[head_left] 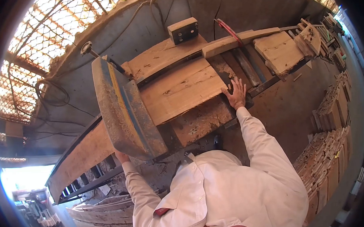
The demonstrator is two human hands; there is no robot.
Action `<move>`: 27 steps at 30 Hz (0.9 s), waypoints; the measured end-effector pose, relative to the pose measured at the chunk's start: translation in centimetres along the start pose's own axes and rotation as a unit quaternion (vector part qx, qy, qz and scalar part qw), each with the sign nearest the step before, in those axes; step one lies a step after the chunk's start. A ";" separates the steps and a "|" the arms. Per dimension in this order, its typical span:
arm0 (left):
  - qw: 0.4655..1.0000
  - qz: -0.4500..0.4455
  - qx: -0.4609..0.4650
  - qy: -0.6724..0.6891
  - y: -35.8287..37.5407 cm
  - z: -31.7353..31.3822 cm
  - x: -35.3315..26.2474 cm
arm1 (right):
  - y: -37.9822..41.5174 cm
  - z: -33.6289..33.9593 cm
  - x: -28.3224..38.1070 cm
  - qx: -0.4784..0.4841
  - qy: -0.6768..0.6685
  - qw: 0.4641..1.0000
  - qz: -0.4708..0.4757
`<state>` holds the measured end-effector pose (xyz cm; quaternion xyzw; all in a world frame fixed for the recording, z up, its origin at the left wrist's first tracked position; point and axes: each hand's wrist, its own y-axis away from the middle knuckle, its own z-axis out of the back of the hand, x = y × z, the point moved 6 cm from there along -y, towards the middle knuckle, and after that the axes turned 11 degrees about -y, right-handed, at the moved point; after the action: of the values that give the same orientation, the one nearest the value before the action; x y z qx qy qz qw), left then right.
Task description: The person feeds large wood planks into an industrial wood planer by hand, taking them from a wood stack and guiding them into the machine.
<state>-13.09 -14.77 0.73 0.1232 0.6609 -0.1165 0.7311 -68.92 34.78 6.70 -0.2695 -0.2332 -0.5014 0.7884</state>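
Observation:
A wide wooden board (181, 89) lies on the machine table, its left part passing under a dusty machine housing (119, 112). My right hand (236, 94) rests at the board's right end with its fingers spread, the thumb near the board's corner. My left hand (121, 156) is at the lower left of the housing, beside a long plank (84, 152) that extends left; most of its fingers are hidden. Along the far side of the board runs a wooden strip (239, 41).
Another board piece (279, 51) lies on the table frame at the right. A wooden block with dark plate (183, 31) stands at the back. Stacked boards (326, 160) fill the lower right. A handwheel (86, 48) sticks out behind the housing. Cables hang on the wall.

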 end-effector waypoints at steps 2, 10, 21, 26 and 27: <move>0.999 -0.024 -0.001 -0.027 -0.2 -0.7 -0.5 | -0.3 0.0 0.2 0.002 0.006 1.000 0.000; 0.987 0.001 -0.023 -0.158 0.9 -0.5 -1.8 | -0.1 -0.4 -0.1 -0.001 0.025 1.000 0.005; 0.973 0.063 -0.208 -0.081 0.1 5.0 -1.8 | -0.2 -0.6 0.2 0.003 0.030 0.999 0.015; 0.967 0.027 -0.236 -0.096 0.1 4.8 -1.5 | -0.3 -0.5 0.4 0.011 0.037 0.999 0.013; 0.970 0.028 -0.228 -0.076 0.0 4.8 -1.0 | -0.2 -0.5 0.3 0.012 0.036 0.999 0.011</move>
<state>-8.72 -16.32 2.23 -0.0380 0.6085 0.0489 0.7911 -68.97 34.17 6.56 -0.2441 -0.2072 -0.4994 0.8050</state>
